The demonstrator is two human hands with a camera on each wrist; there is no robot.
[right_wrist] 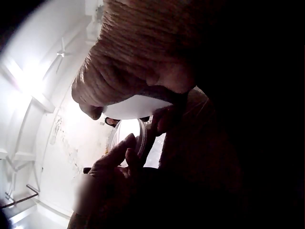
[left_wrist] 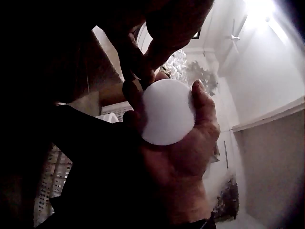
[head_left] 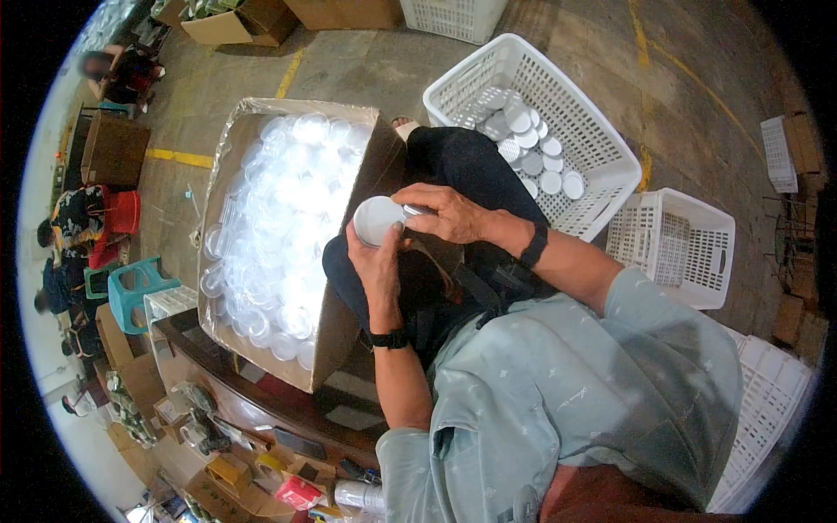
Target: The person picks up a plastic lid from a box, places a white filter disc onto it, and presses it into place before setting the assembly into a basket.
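Over the lap, my left hand holds a round white lid with its fingers and thumb curled about the edge. The same lid faces the left wrist view with its flat white side. Close beside it, my right hand pinches a second round lid, seen nearly edge-on. In the right wrist view this lid shows white under the fingers, just above the ridged rim of the left hand's lid. Deep shadow hides parts of both hands in the wrist views.
A large cardboard box full of clear round plastic pieces stands at the left knee. Beyond the right leg is a white crate with many round lids. Another white crate stands behind it. A cluttered table is at lower left.
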